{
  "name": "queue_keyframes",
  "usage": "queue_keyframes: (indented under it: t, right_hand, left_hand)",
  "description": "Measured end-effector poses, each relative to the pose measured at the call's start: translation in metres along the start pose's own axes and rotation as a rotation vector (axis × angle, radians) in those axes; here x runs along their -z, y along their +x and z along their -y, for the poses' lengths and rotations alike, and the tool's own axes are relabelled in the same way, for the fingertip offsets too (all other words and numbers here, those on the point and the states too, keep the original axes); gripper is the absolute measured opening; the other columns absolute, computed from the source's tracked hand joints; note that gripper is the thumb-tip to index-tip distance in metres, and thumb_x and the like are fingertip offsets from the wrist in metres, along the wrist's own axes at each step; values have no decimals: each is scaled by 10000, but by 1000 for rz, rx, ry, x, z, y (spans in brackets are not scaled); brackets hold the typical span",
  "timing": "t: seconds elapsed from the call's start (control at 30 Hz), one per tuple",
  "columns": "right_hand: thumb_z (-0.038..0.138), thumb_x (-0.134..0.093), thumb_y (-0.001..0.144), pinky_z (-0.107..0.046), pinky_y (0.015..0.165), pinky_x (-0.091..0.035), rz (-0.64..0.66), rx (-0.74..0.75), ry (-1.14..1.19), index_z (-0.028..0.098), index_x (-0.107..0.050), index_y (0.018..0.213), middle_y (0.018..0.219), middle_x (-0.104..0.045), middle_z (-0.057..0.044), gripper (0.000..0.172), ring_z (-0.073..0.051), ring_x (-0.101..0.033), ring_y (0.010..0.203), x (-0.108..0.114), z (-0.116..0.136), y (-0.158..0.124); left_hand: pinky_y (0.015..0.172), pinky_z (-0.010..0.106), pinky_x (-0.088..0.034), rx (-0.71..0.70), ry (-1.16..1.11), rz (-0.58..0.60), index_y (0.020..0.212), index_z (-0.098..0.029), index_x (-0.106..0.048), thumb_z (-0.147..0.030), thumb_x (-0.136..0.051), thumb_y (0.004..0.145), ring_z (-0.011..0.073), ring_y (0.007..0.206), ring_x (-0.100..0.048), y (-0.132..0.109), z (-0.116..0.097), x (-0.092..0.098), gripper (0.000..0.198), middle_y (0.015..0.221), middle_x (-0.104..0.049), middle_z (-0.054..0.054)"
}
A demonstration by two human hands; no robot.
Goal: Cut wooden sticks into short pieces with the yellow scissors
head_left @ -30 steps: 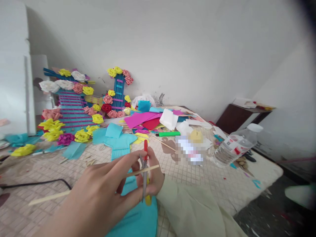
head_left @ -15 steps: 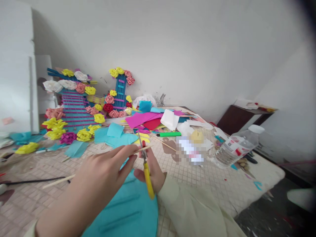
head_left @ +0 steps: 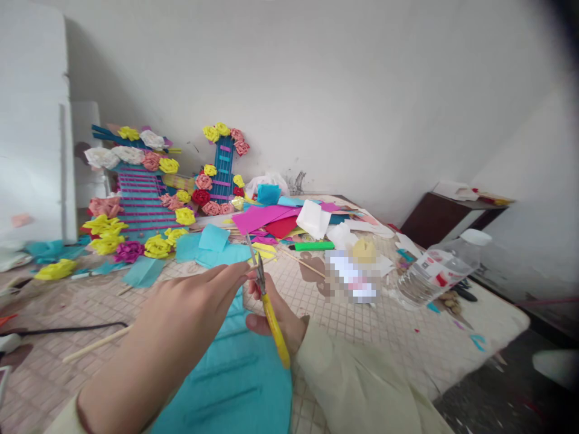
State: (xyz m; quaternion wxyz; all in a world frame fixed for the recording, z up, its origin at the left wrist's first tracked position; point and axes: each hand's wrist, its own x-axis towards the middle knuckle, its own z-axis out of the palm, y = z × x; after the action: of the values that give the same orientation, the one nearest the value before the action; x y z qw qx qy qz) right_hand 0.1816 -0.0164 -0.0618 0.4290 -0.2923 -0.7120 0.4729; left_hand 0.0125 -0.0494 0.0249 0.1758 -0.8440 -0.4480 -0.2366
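Above the turq. piece (head_left: pixel 226 392), front centre of the head view, both hands work close together. L hand (head_left: pixel 194 301), seen from its back, reaches in from lower left w/ its grip narrow, pinching a thin stick (head_left: pixel 266 261); its fingers hide most of the stick. R hand (head_left: pixel 283 316) has its grip closed round a yellow-handled cutter (head_left: pixel 274 328), blades up & parted, right by L fingertips. Can't tell whether blades touch the stick. Turq. piece lies on the tile-patterned surface (head_left: pixel 362 328), partly hidden under L arm, dark ridges across it, rounded edge at right.

Pale stick (head_left: pixel 94 345) shows left of L forearm; can't tell if same one. Black cable (head_left: pixel 76 329) runs nr it.

Behind hands: turq. paper (head_left: pixel 213 238), green marker (head_left: pixel 314 246), magenta sheets (head_left: pixel 262 218), white packet (head_left: pixel 313 218), plus another wooden stick (head_left: pixel 304 264) nr a pixelated patch. Clear bottle (head_left: pixel 441 271) w/ white cap stands far right.

Back left, nr wall (head_left: pixel 339 90): striped turq. panel (head_left: pixel 142 202) & narrower dk blue panel (head_left: pixel 224 160), both edged w/ paper roses (head_left: pixel 157 246).
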Motion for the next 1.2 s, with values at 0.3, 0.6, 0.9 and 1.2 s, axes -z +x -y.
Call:
queue_keyframes:
  t: [0.3, 0.6, 0.9, 1.2]
  right_hand:
    - [664, -614, 702, -437, 825, -451, 23, -21, 9, 271, -357, 1166, 967, -322, -29, 660, -204, -379, 877, 1, 3, -1]
    - [640, -641, 686, -453, 836, -473, 50, -41, 34, 254, -346, 1188, 968, -324, -38, 699, -220, -390, 926, 1, 8, -1]
    - [599, -692, 673, -500, 1122, -216, 127, -54, 215, 226, -294, 1287, 1314, -338, -102, 821, -311, -288, 1288, 1, 16, 3]
    - [604, -739, 628, -488, 1115, -213, 83, -156, 183, 257, -319, 1263, 1298, -347, -85, 837, -307, -284, 1292, 2, 15, 0]
  left_hand:
    - [423, 281, -425, -68, 93, -40, 923, -191, -617, -161, -307, 882, 199, 464, -613, 1, 0, 1, 315, 739, -700, 50]
    - [407, 300, -422, -98, 153, -74, 956, -167, -619, -148, -307, 879, 219, 493, -630, -1, 2, 0, 322, 767, -706, 69]
    - [438, 319, -469, -66, 129, -29, 1025, -163, -632, -155, -322, 848, 235, 534, -649, 1, 1, -1, 357, 787, -711, 79]
    - [363, 314, -448, -99, 225, -56, 1002, -130, -631, -95, -315, 804, 244, 493, -645, 1, 2, 0, 374, 764, -712, 106]
